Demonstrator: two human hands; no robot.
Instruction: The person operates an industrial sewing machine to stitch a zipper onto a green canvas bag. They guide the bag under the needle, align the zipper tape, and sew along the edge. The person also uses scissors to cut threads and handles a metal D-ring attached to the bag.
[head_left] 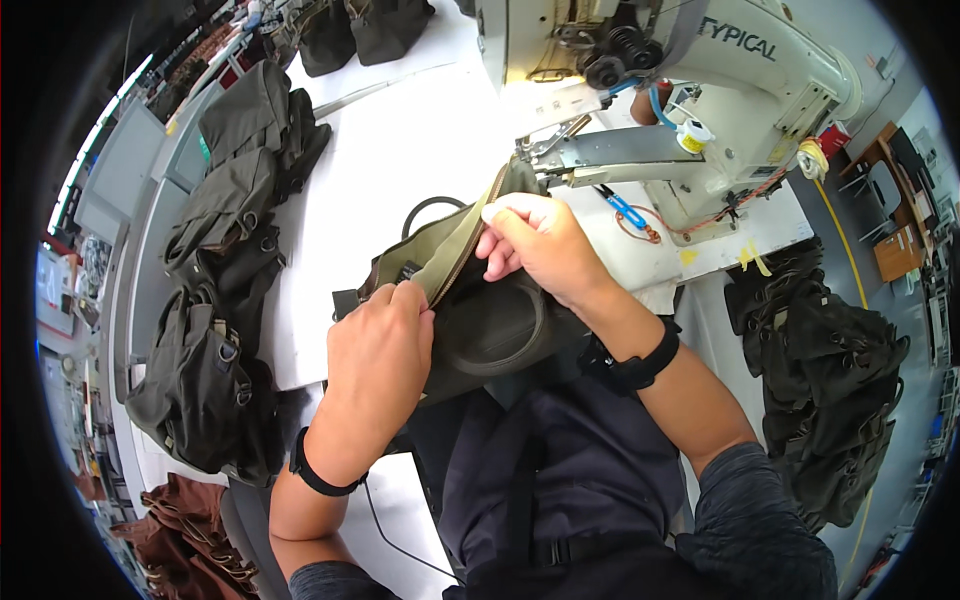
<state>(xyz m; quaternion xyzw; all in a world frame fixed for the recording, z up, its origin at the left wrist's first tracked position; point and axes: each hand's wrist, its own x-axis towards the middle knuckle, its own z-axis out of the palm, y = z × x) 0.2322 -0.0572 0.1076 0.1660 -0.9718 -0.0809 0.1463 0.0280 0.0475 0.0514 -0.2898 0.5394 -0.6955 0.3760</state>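
From the head view, the olive zipper tape with metallic teeth [459, 265] on the dark-olive fabric bag [490, 322] runs seven-to-one o'clock. The right hand [540, 243] pinches it, nearer the grey metal sewing-machine arm [620, 148] at one o'clock; the left hand [378, 340] apparently pinches lower, fingertips partly hidden.

I see dark capital lettering [737, 40] along the cream sewing machine [765, 95]'s arm; print on the white spool [694, 130]'s yellow label [691, 145] is too small to read.

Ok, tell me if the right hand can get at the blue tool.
Probably yes: the blue tool lies uncovered on the table, close by the right hand, with nothing seen between them. That hand is pinching the bag, though, so it would likely have to let go first.
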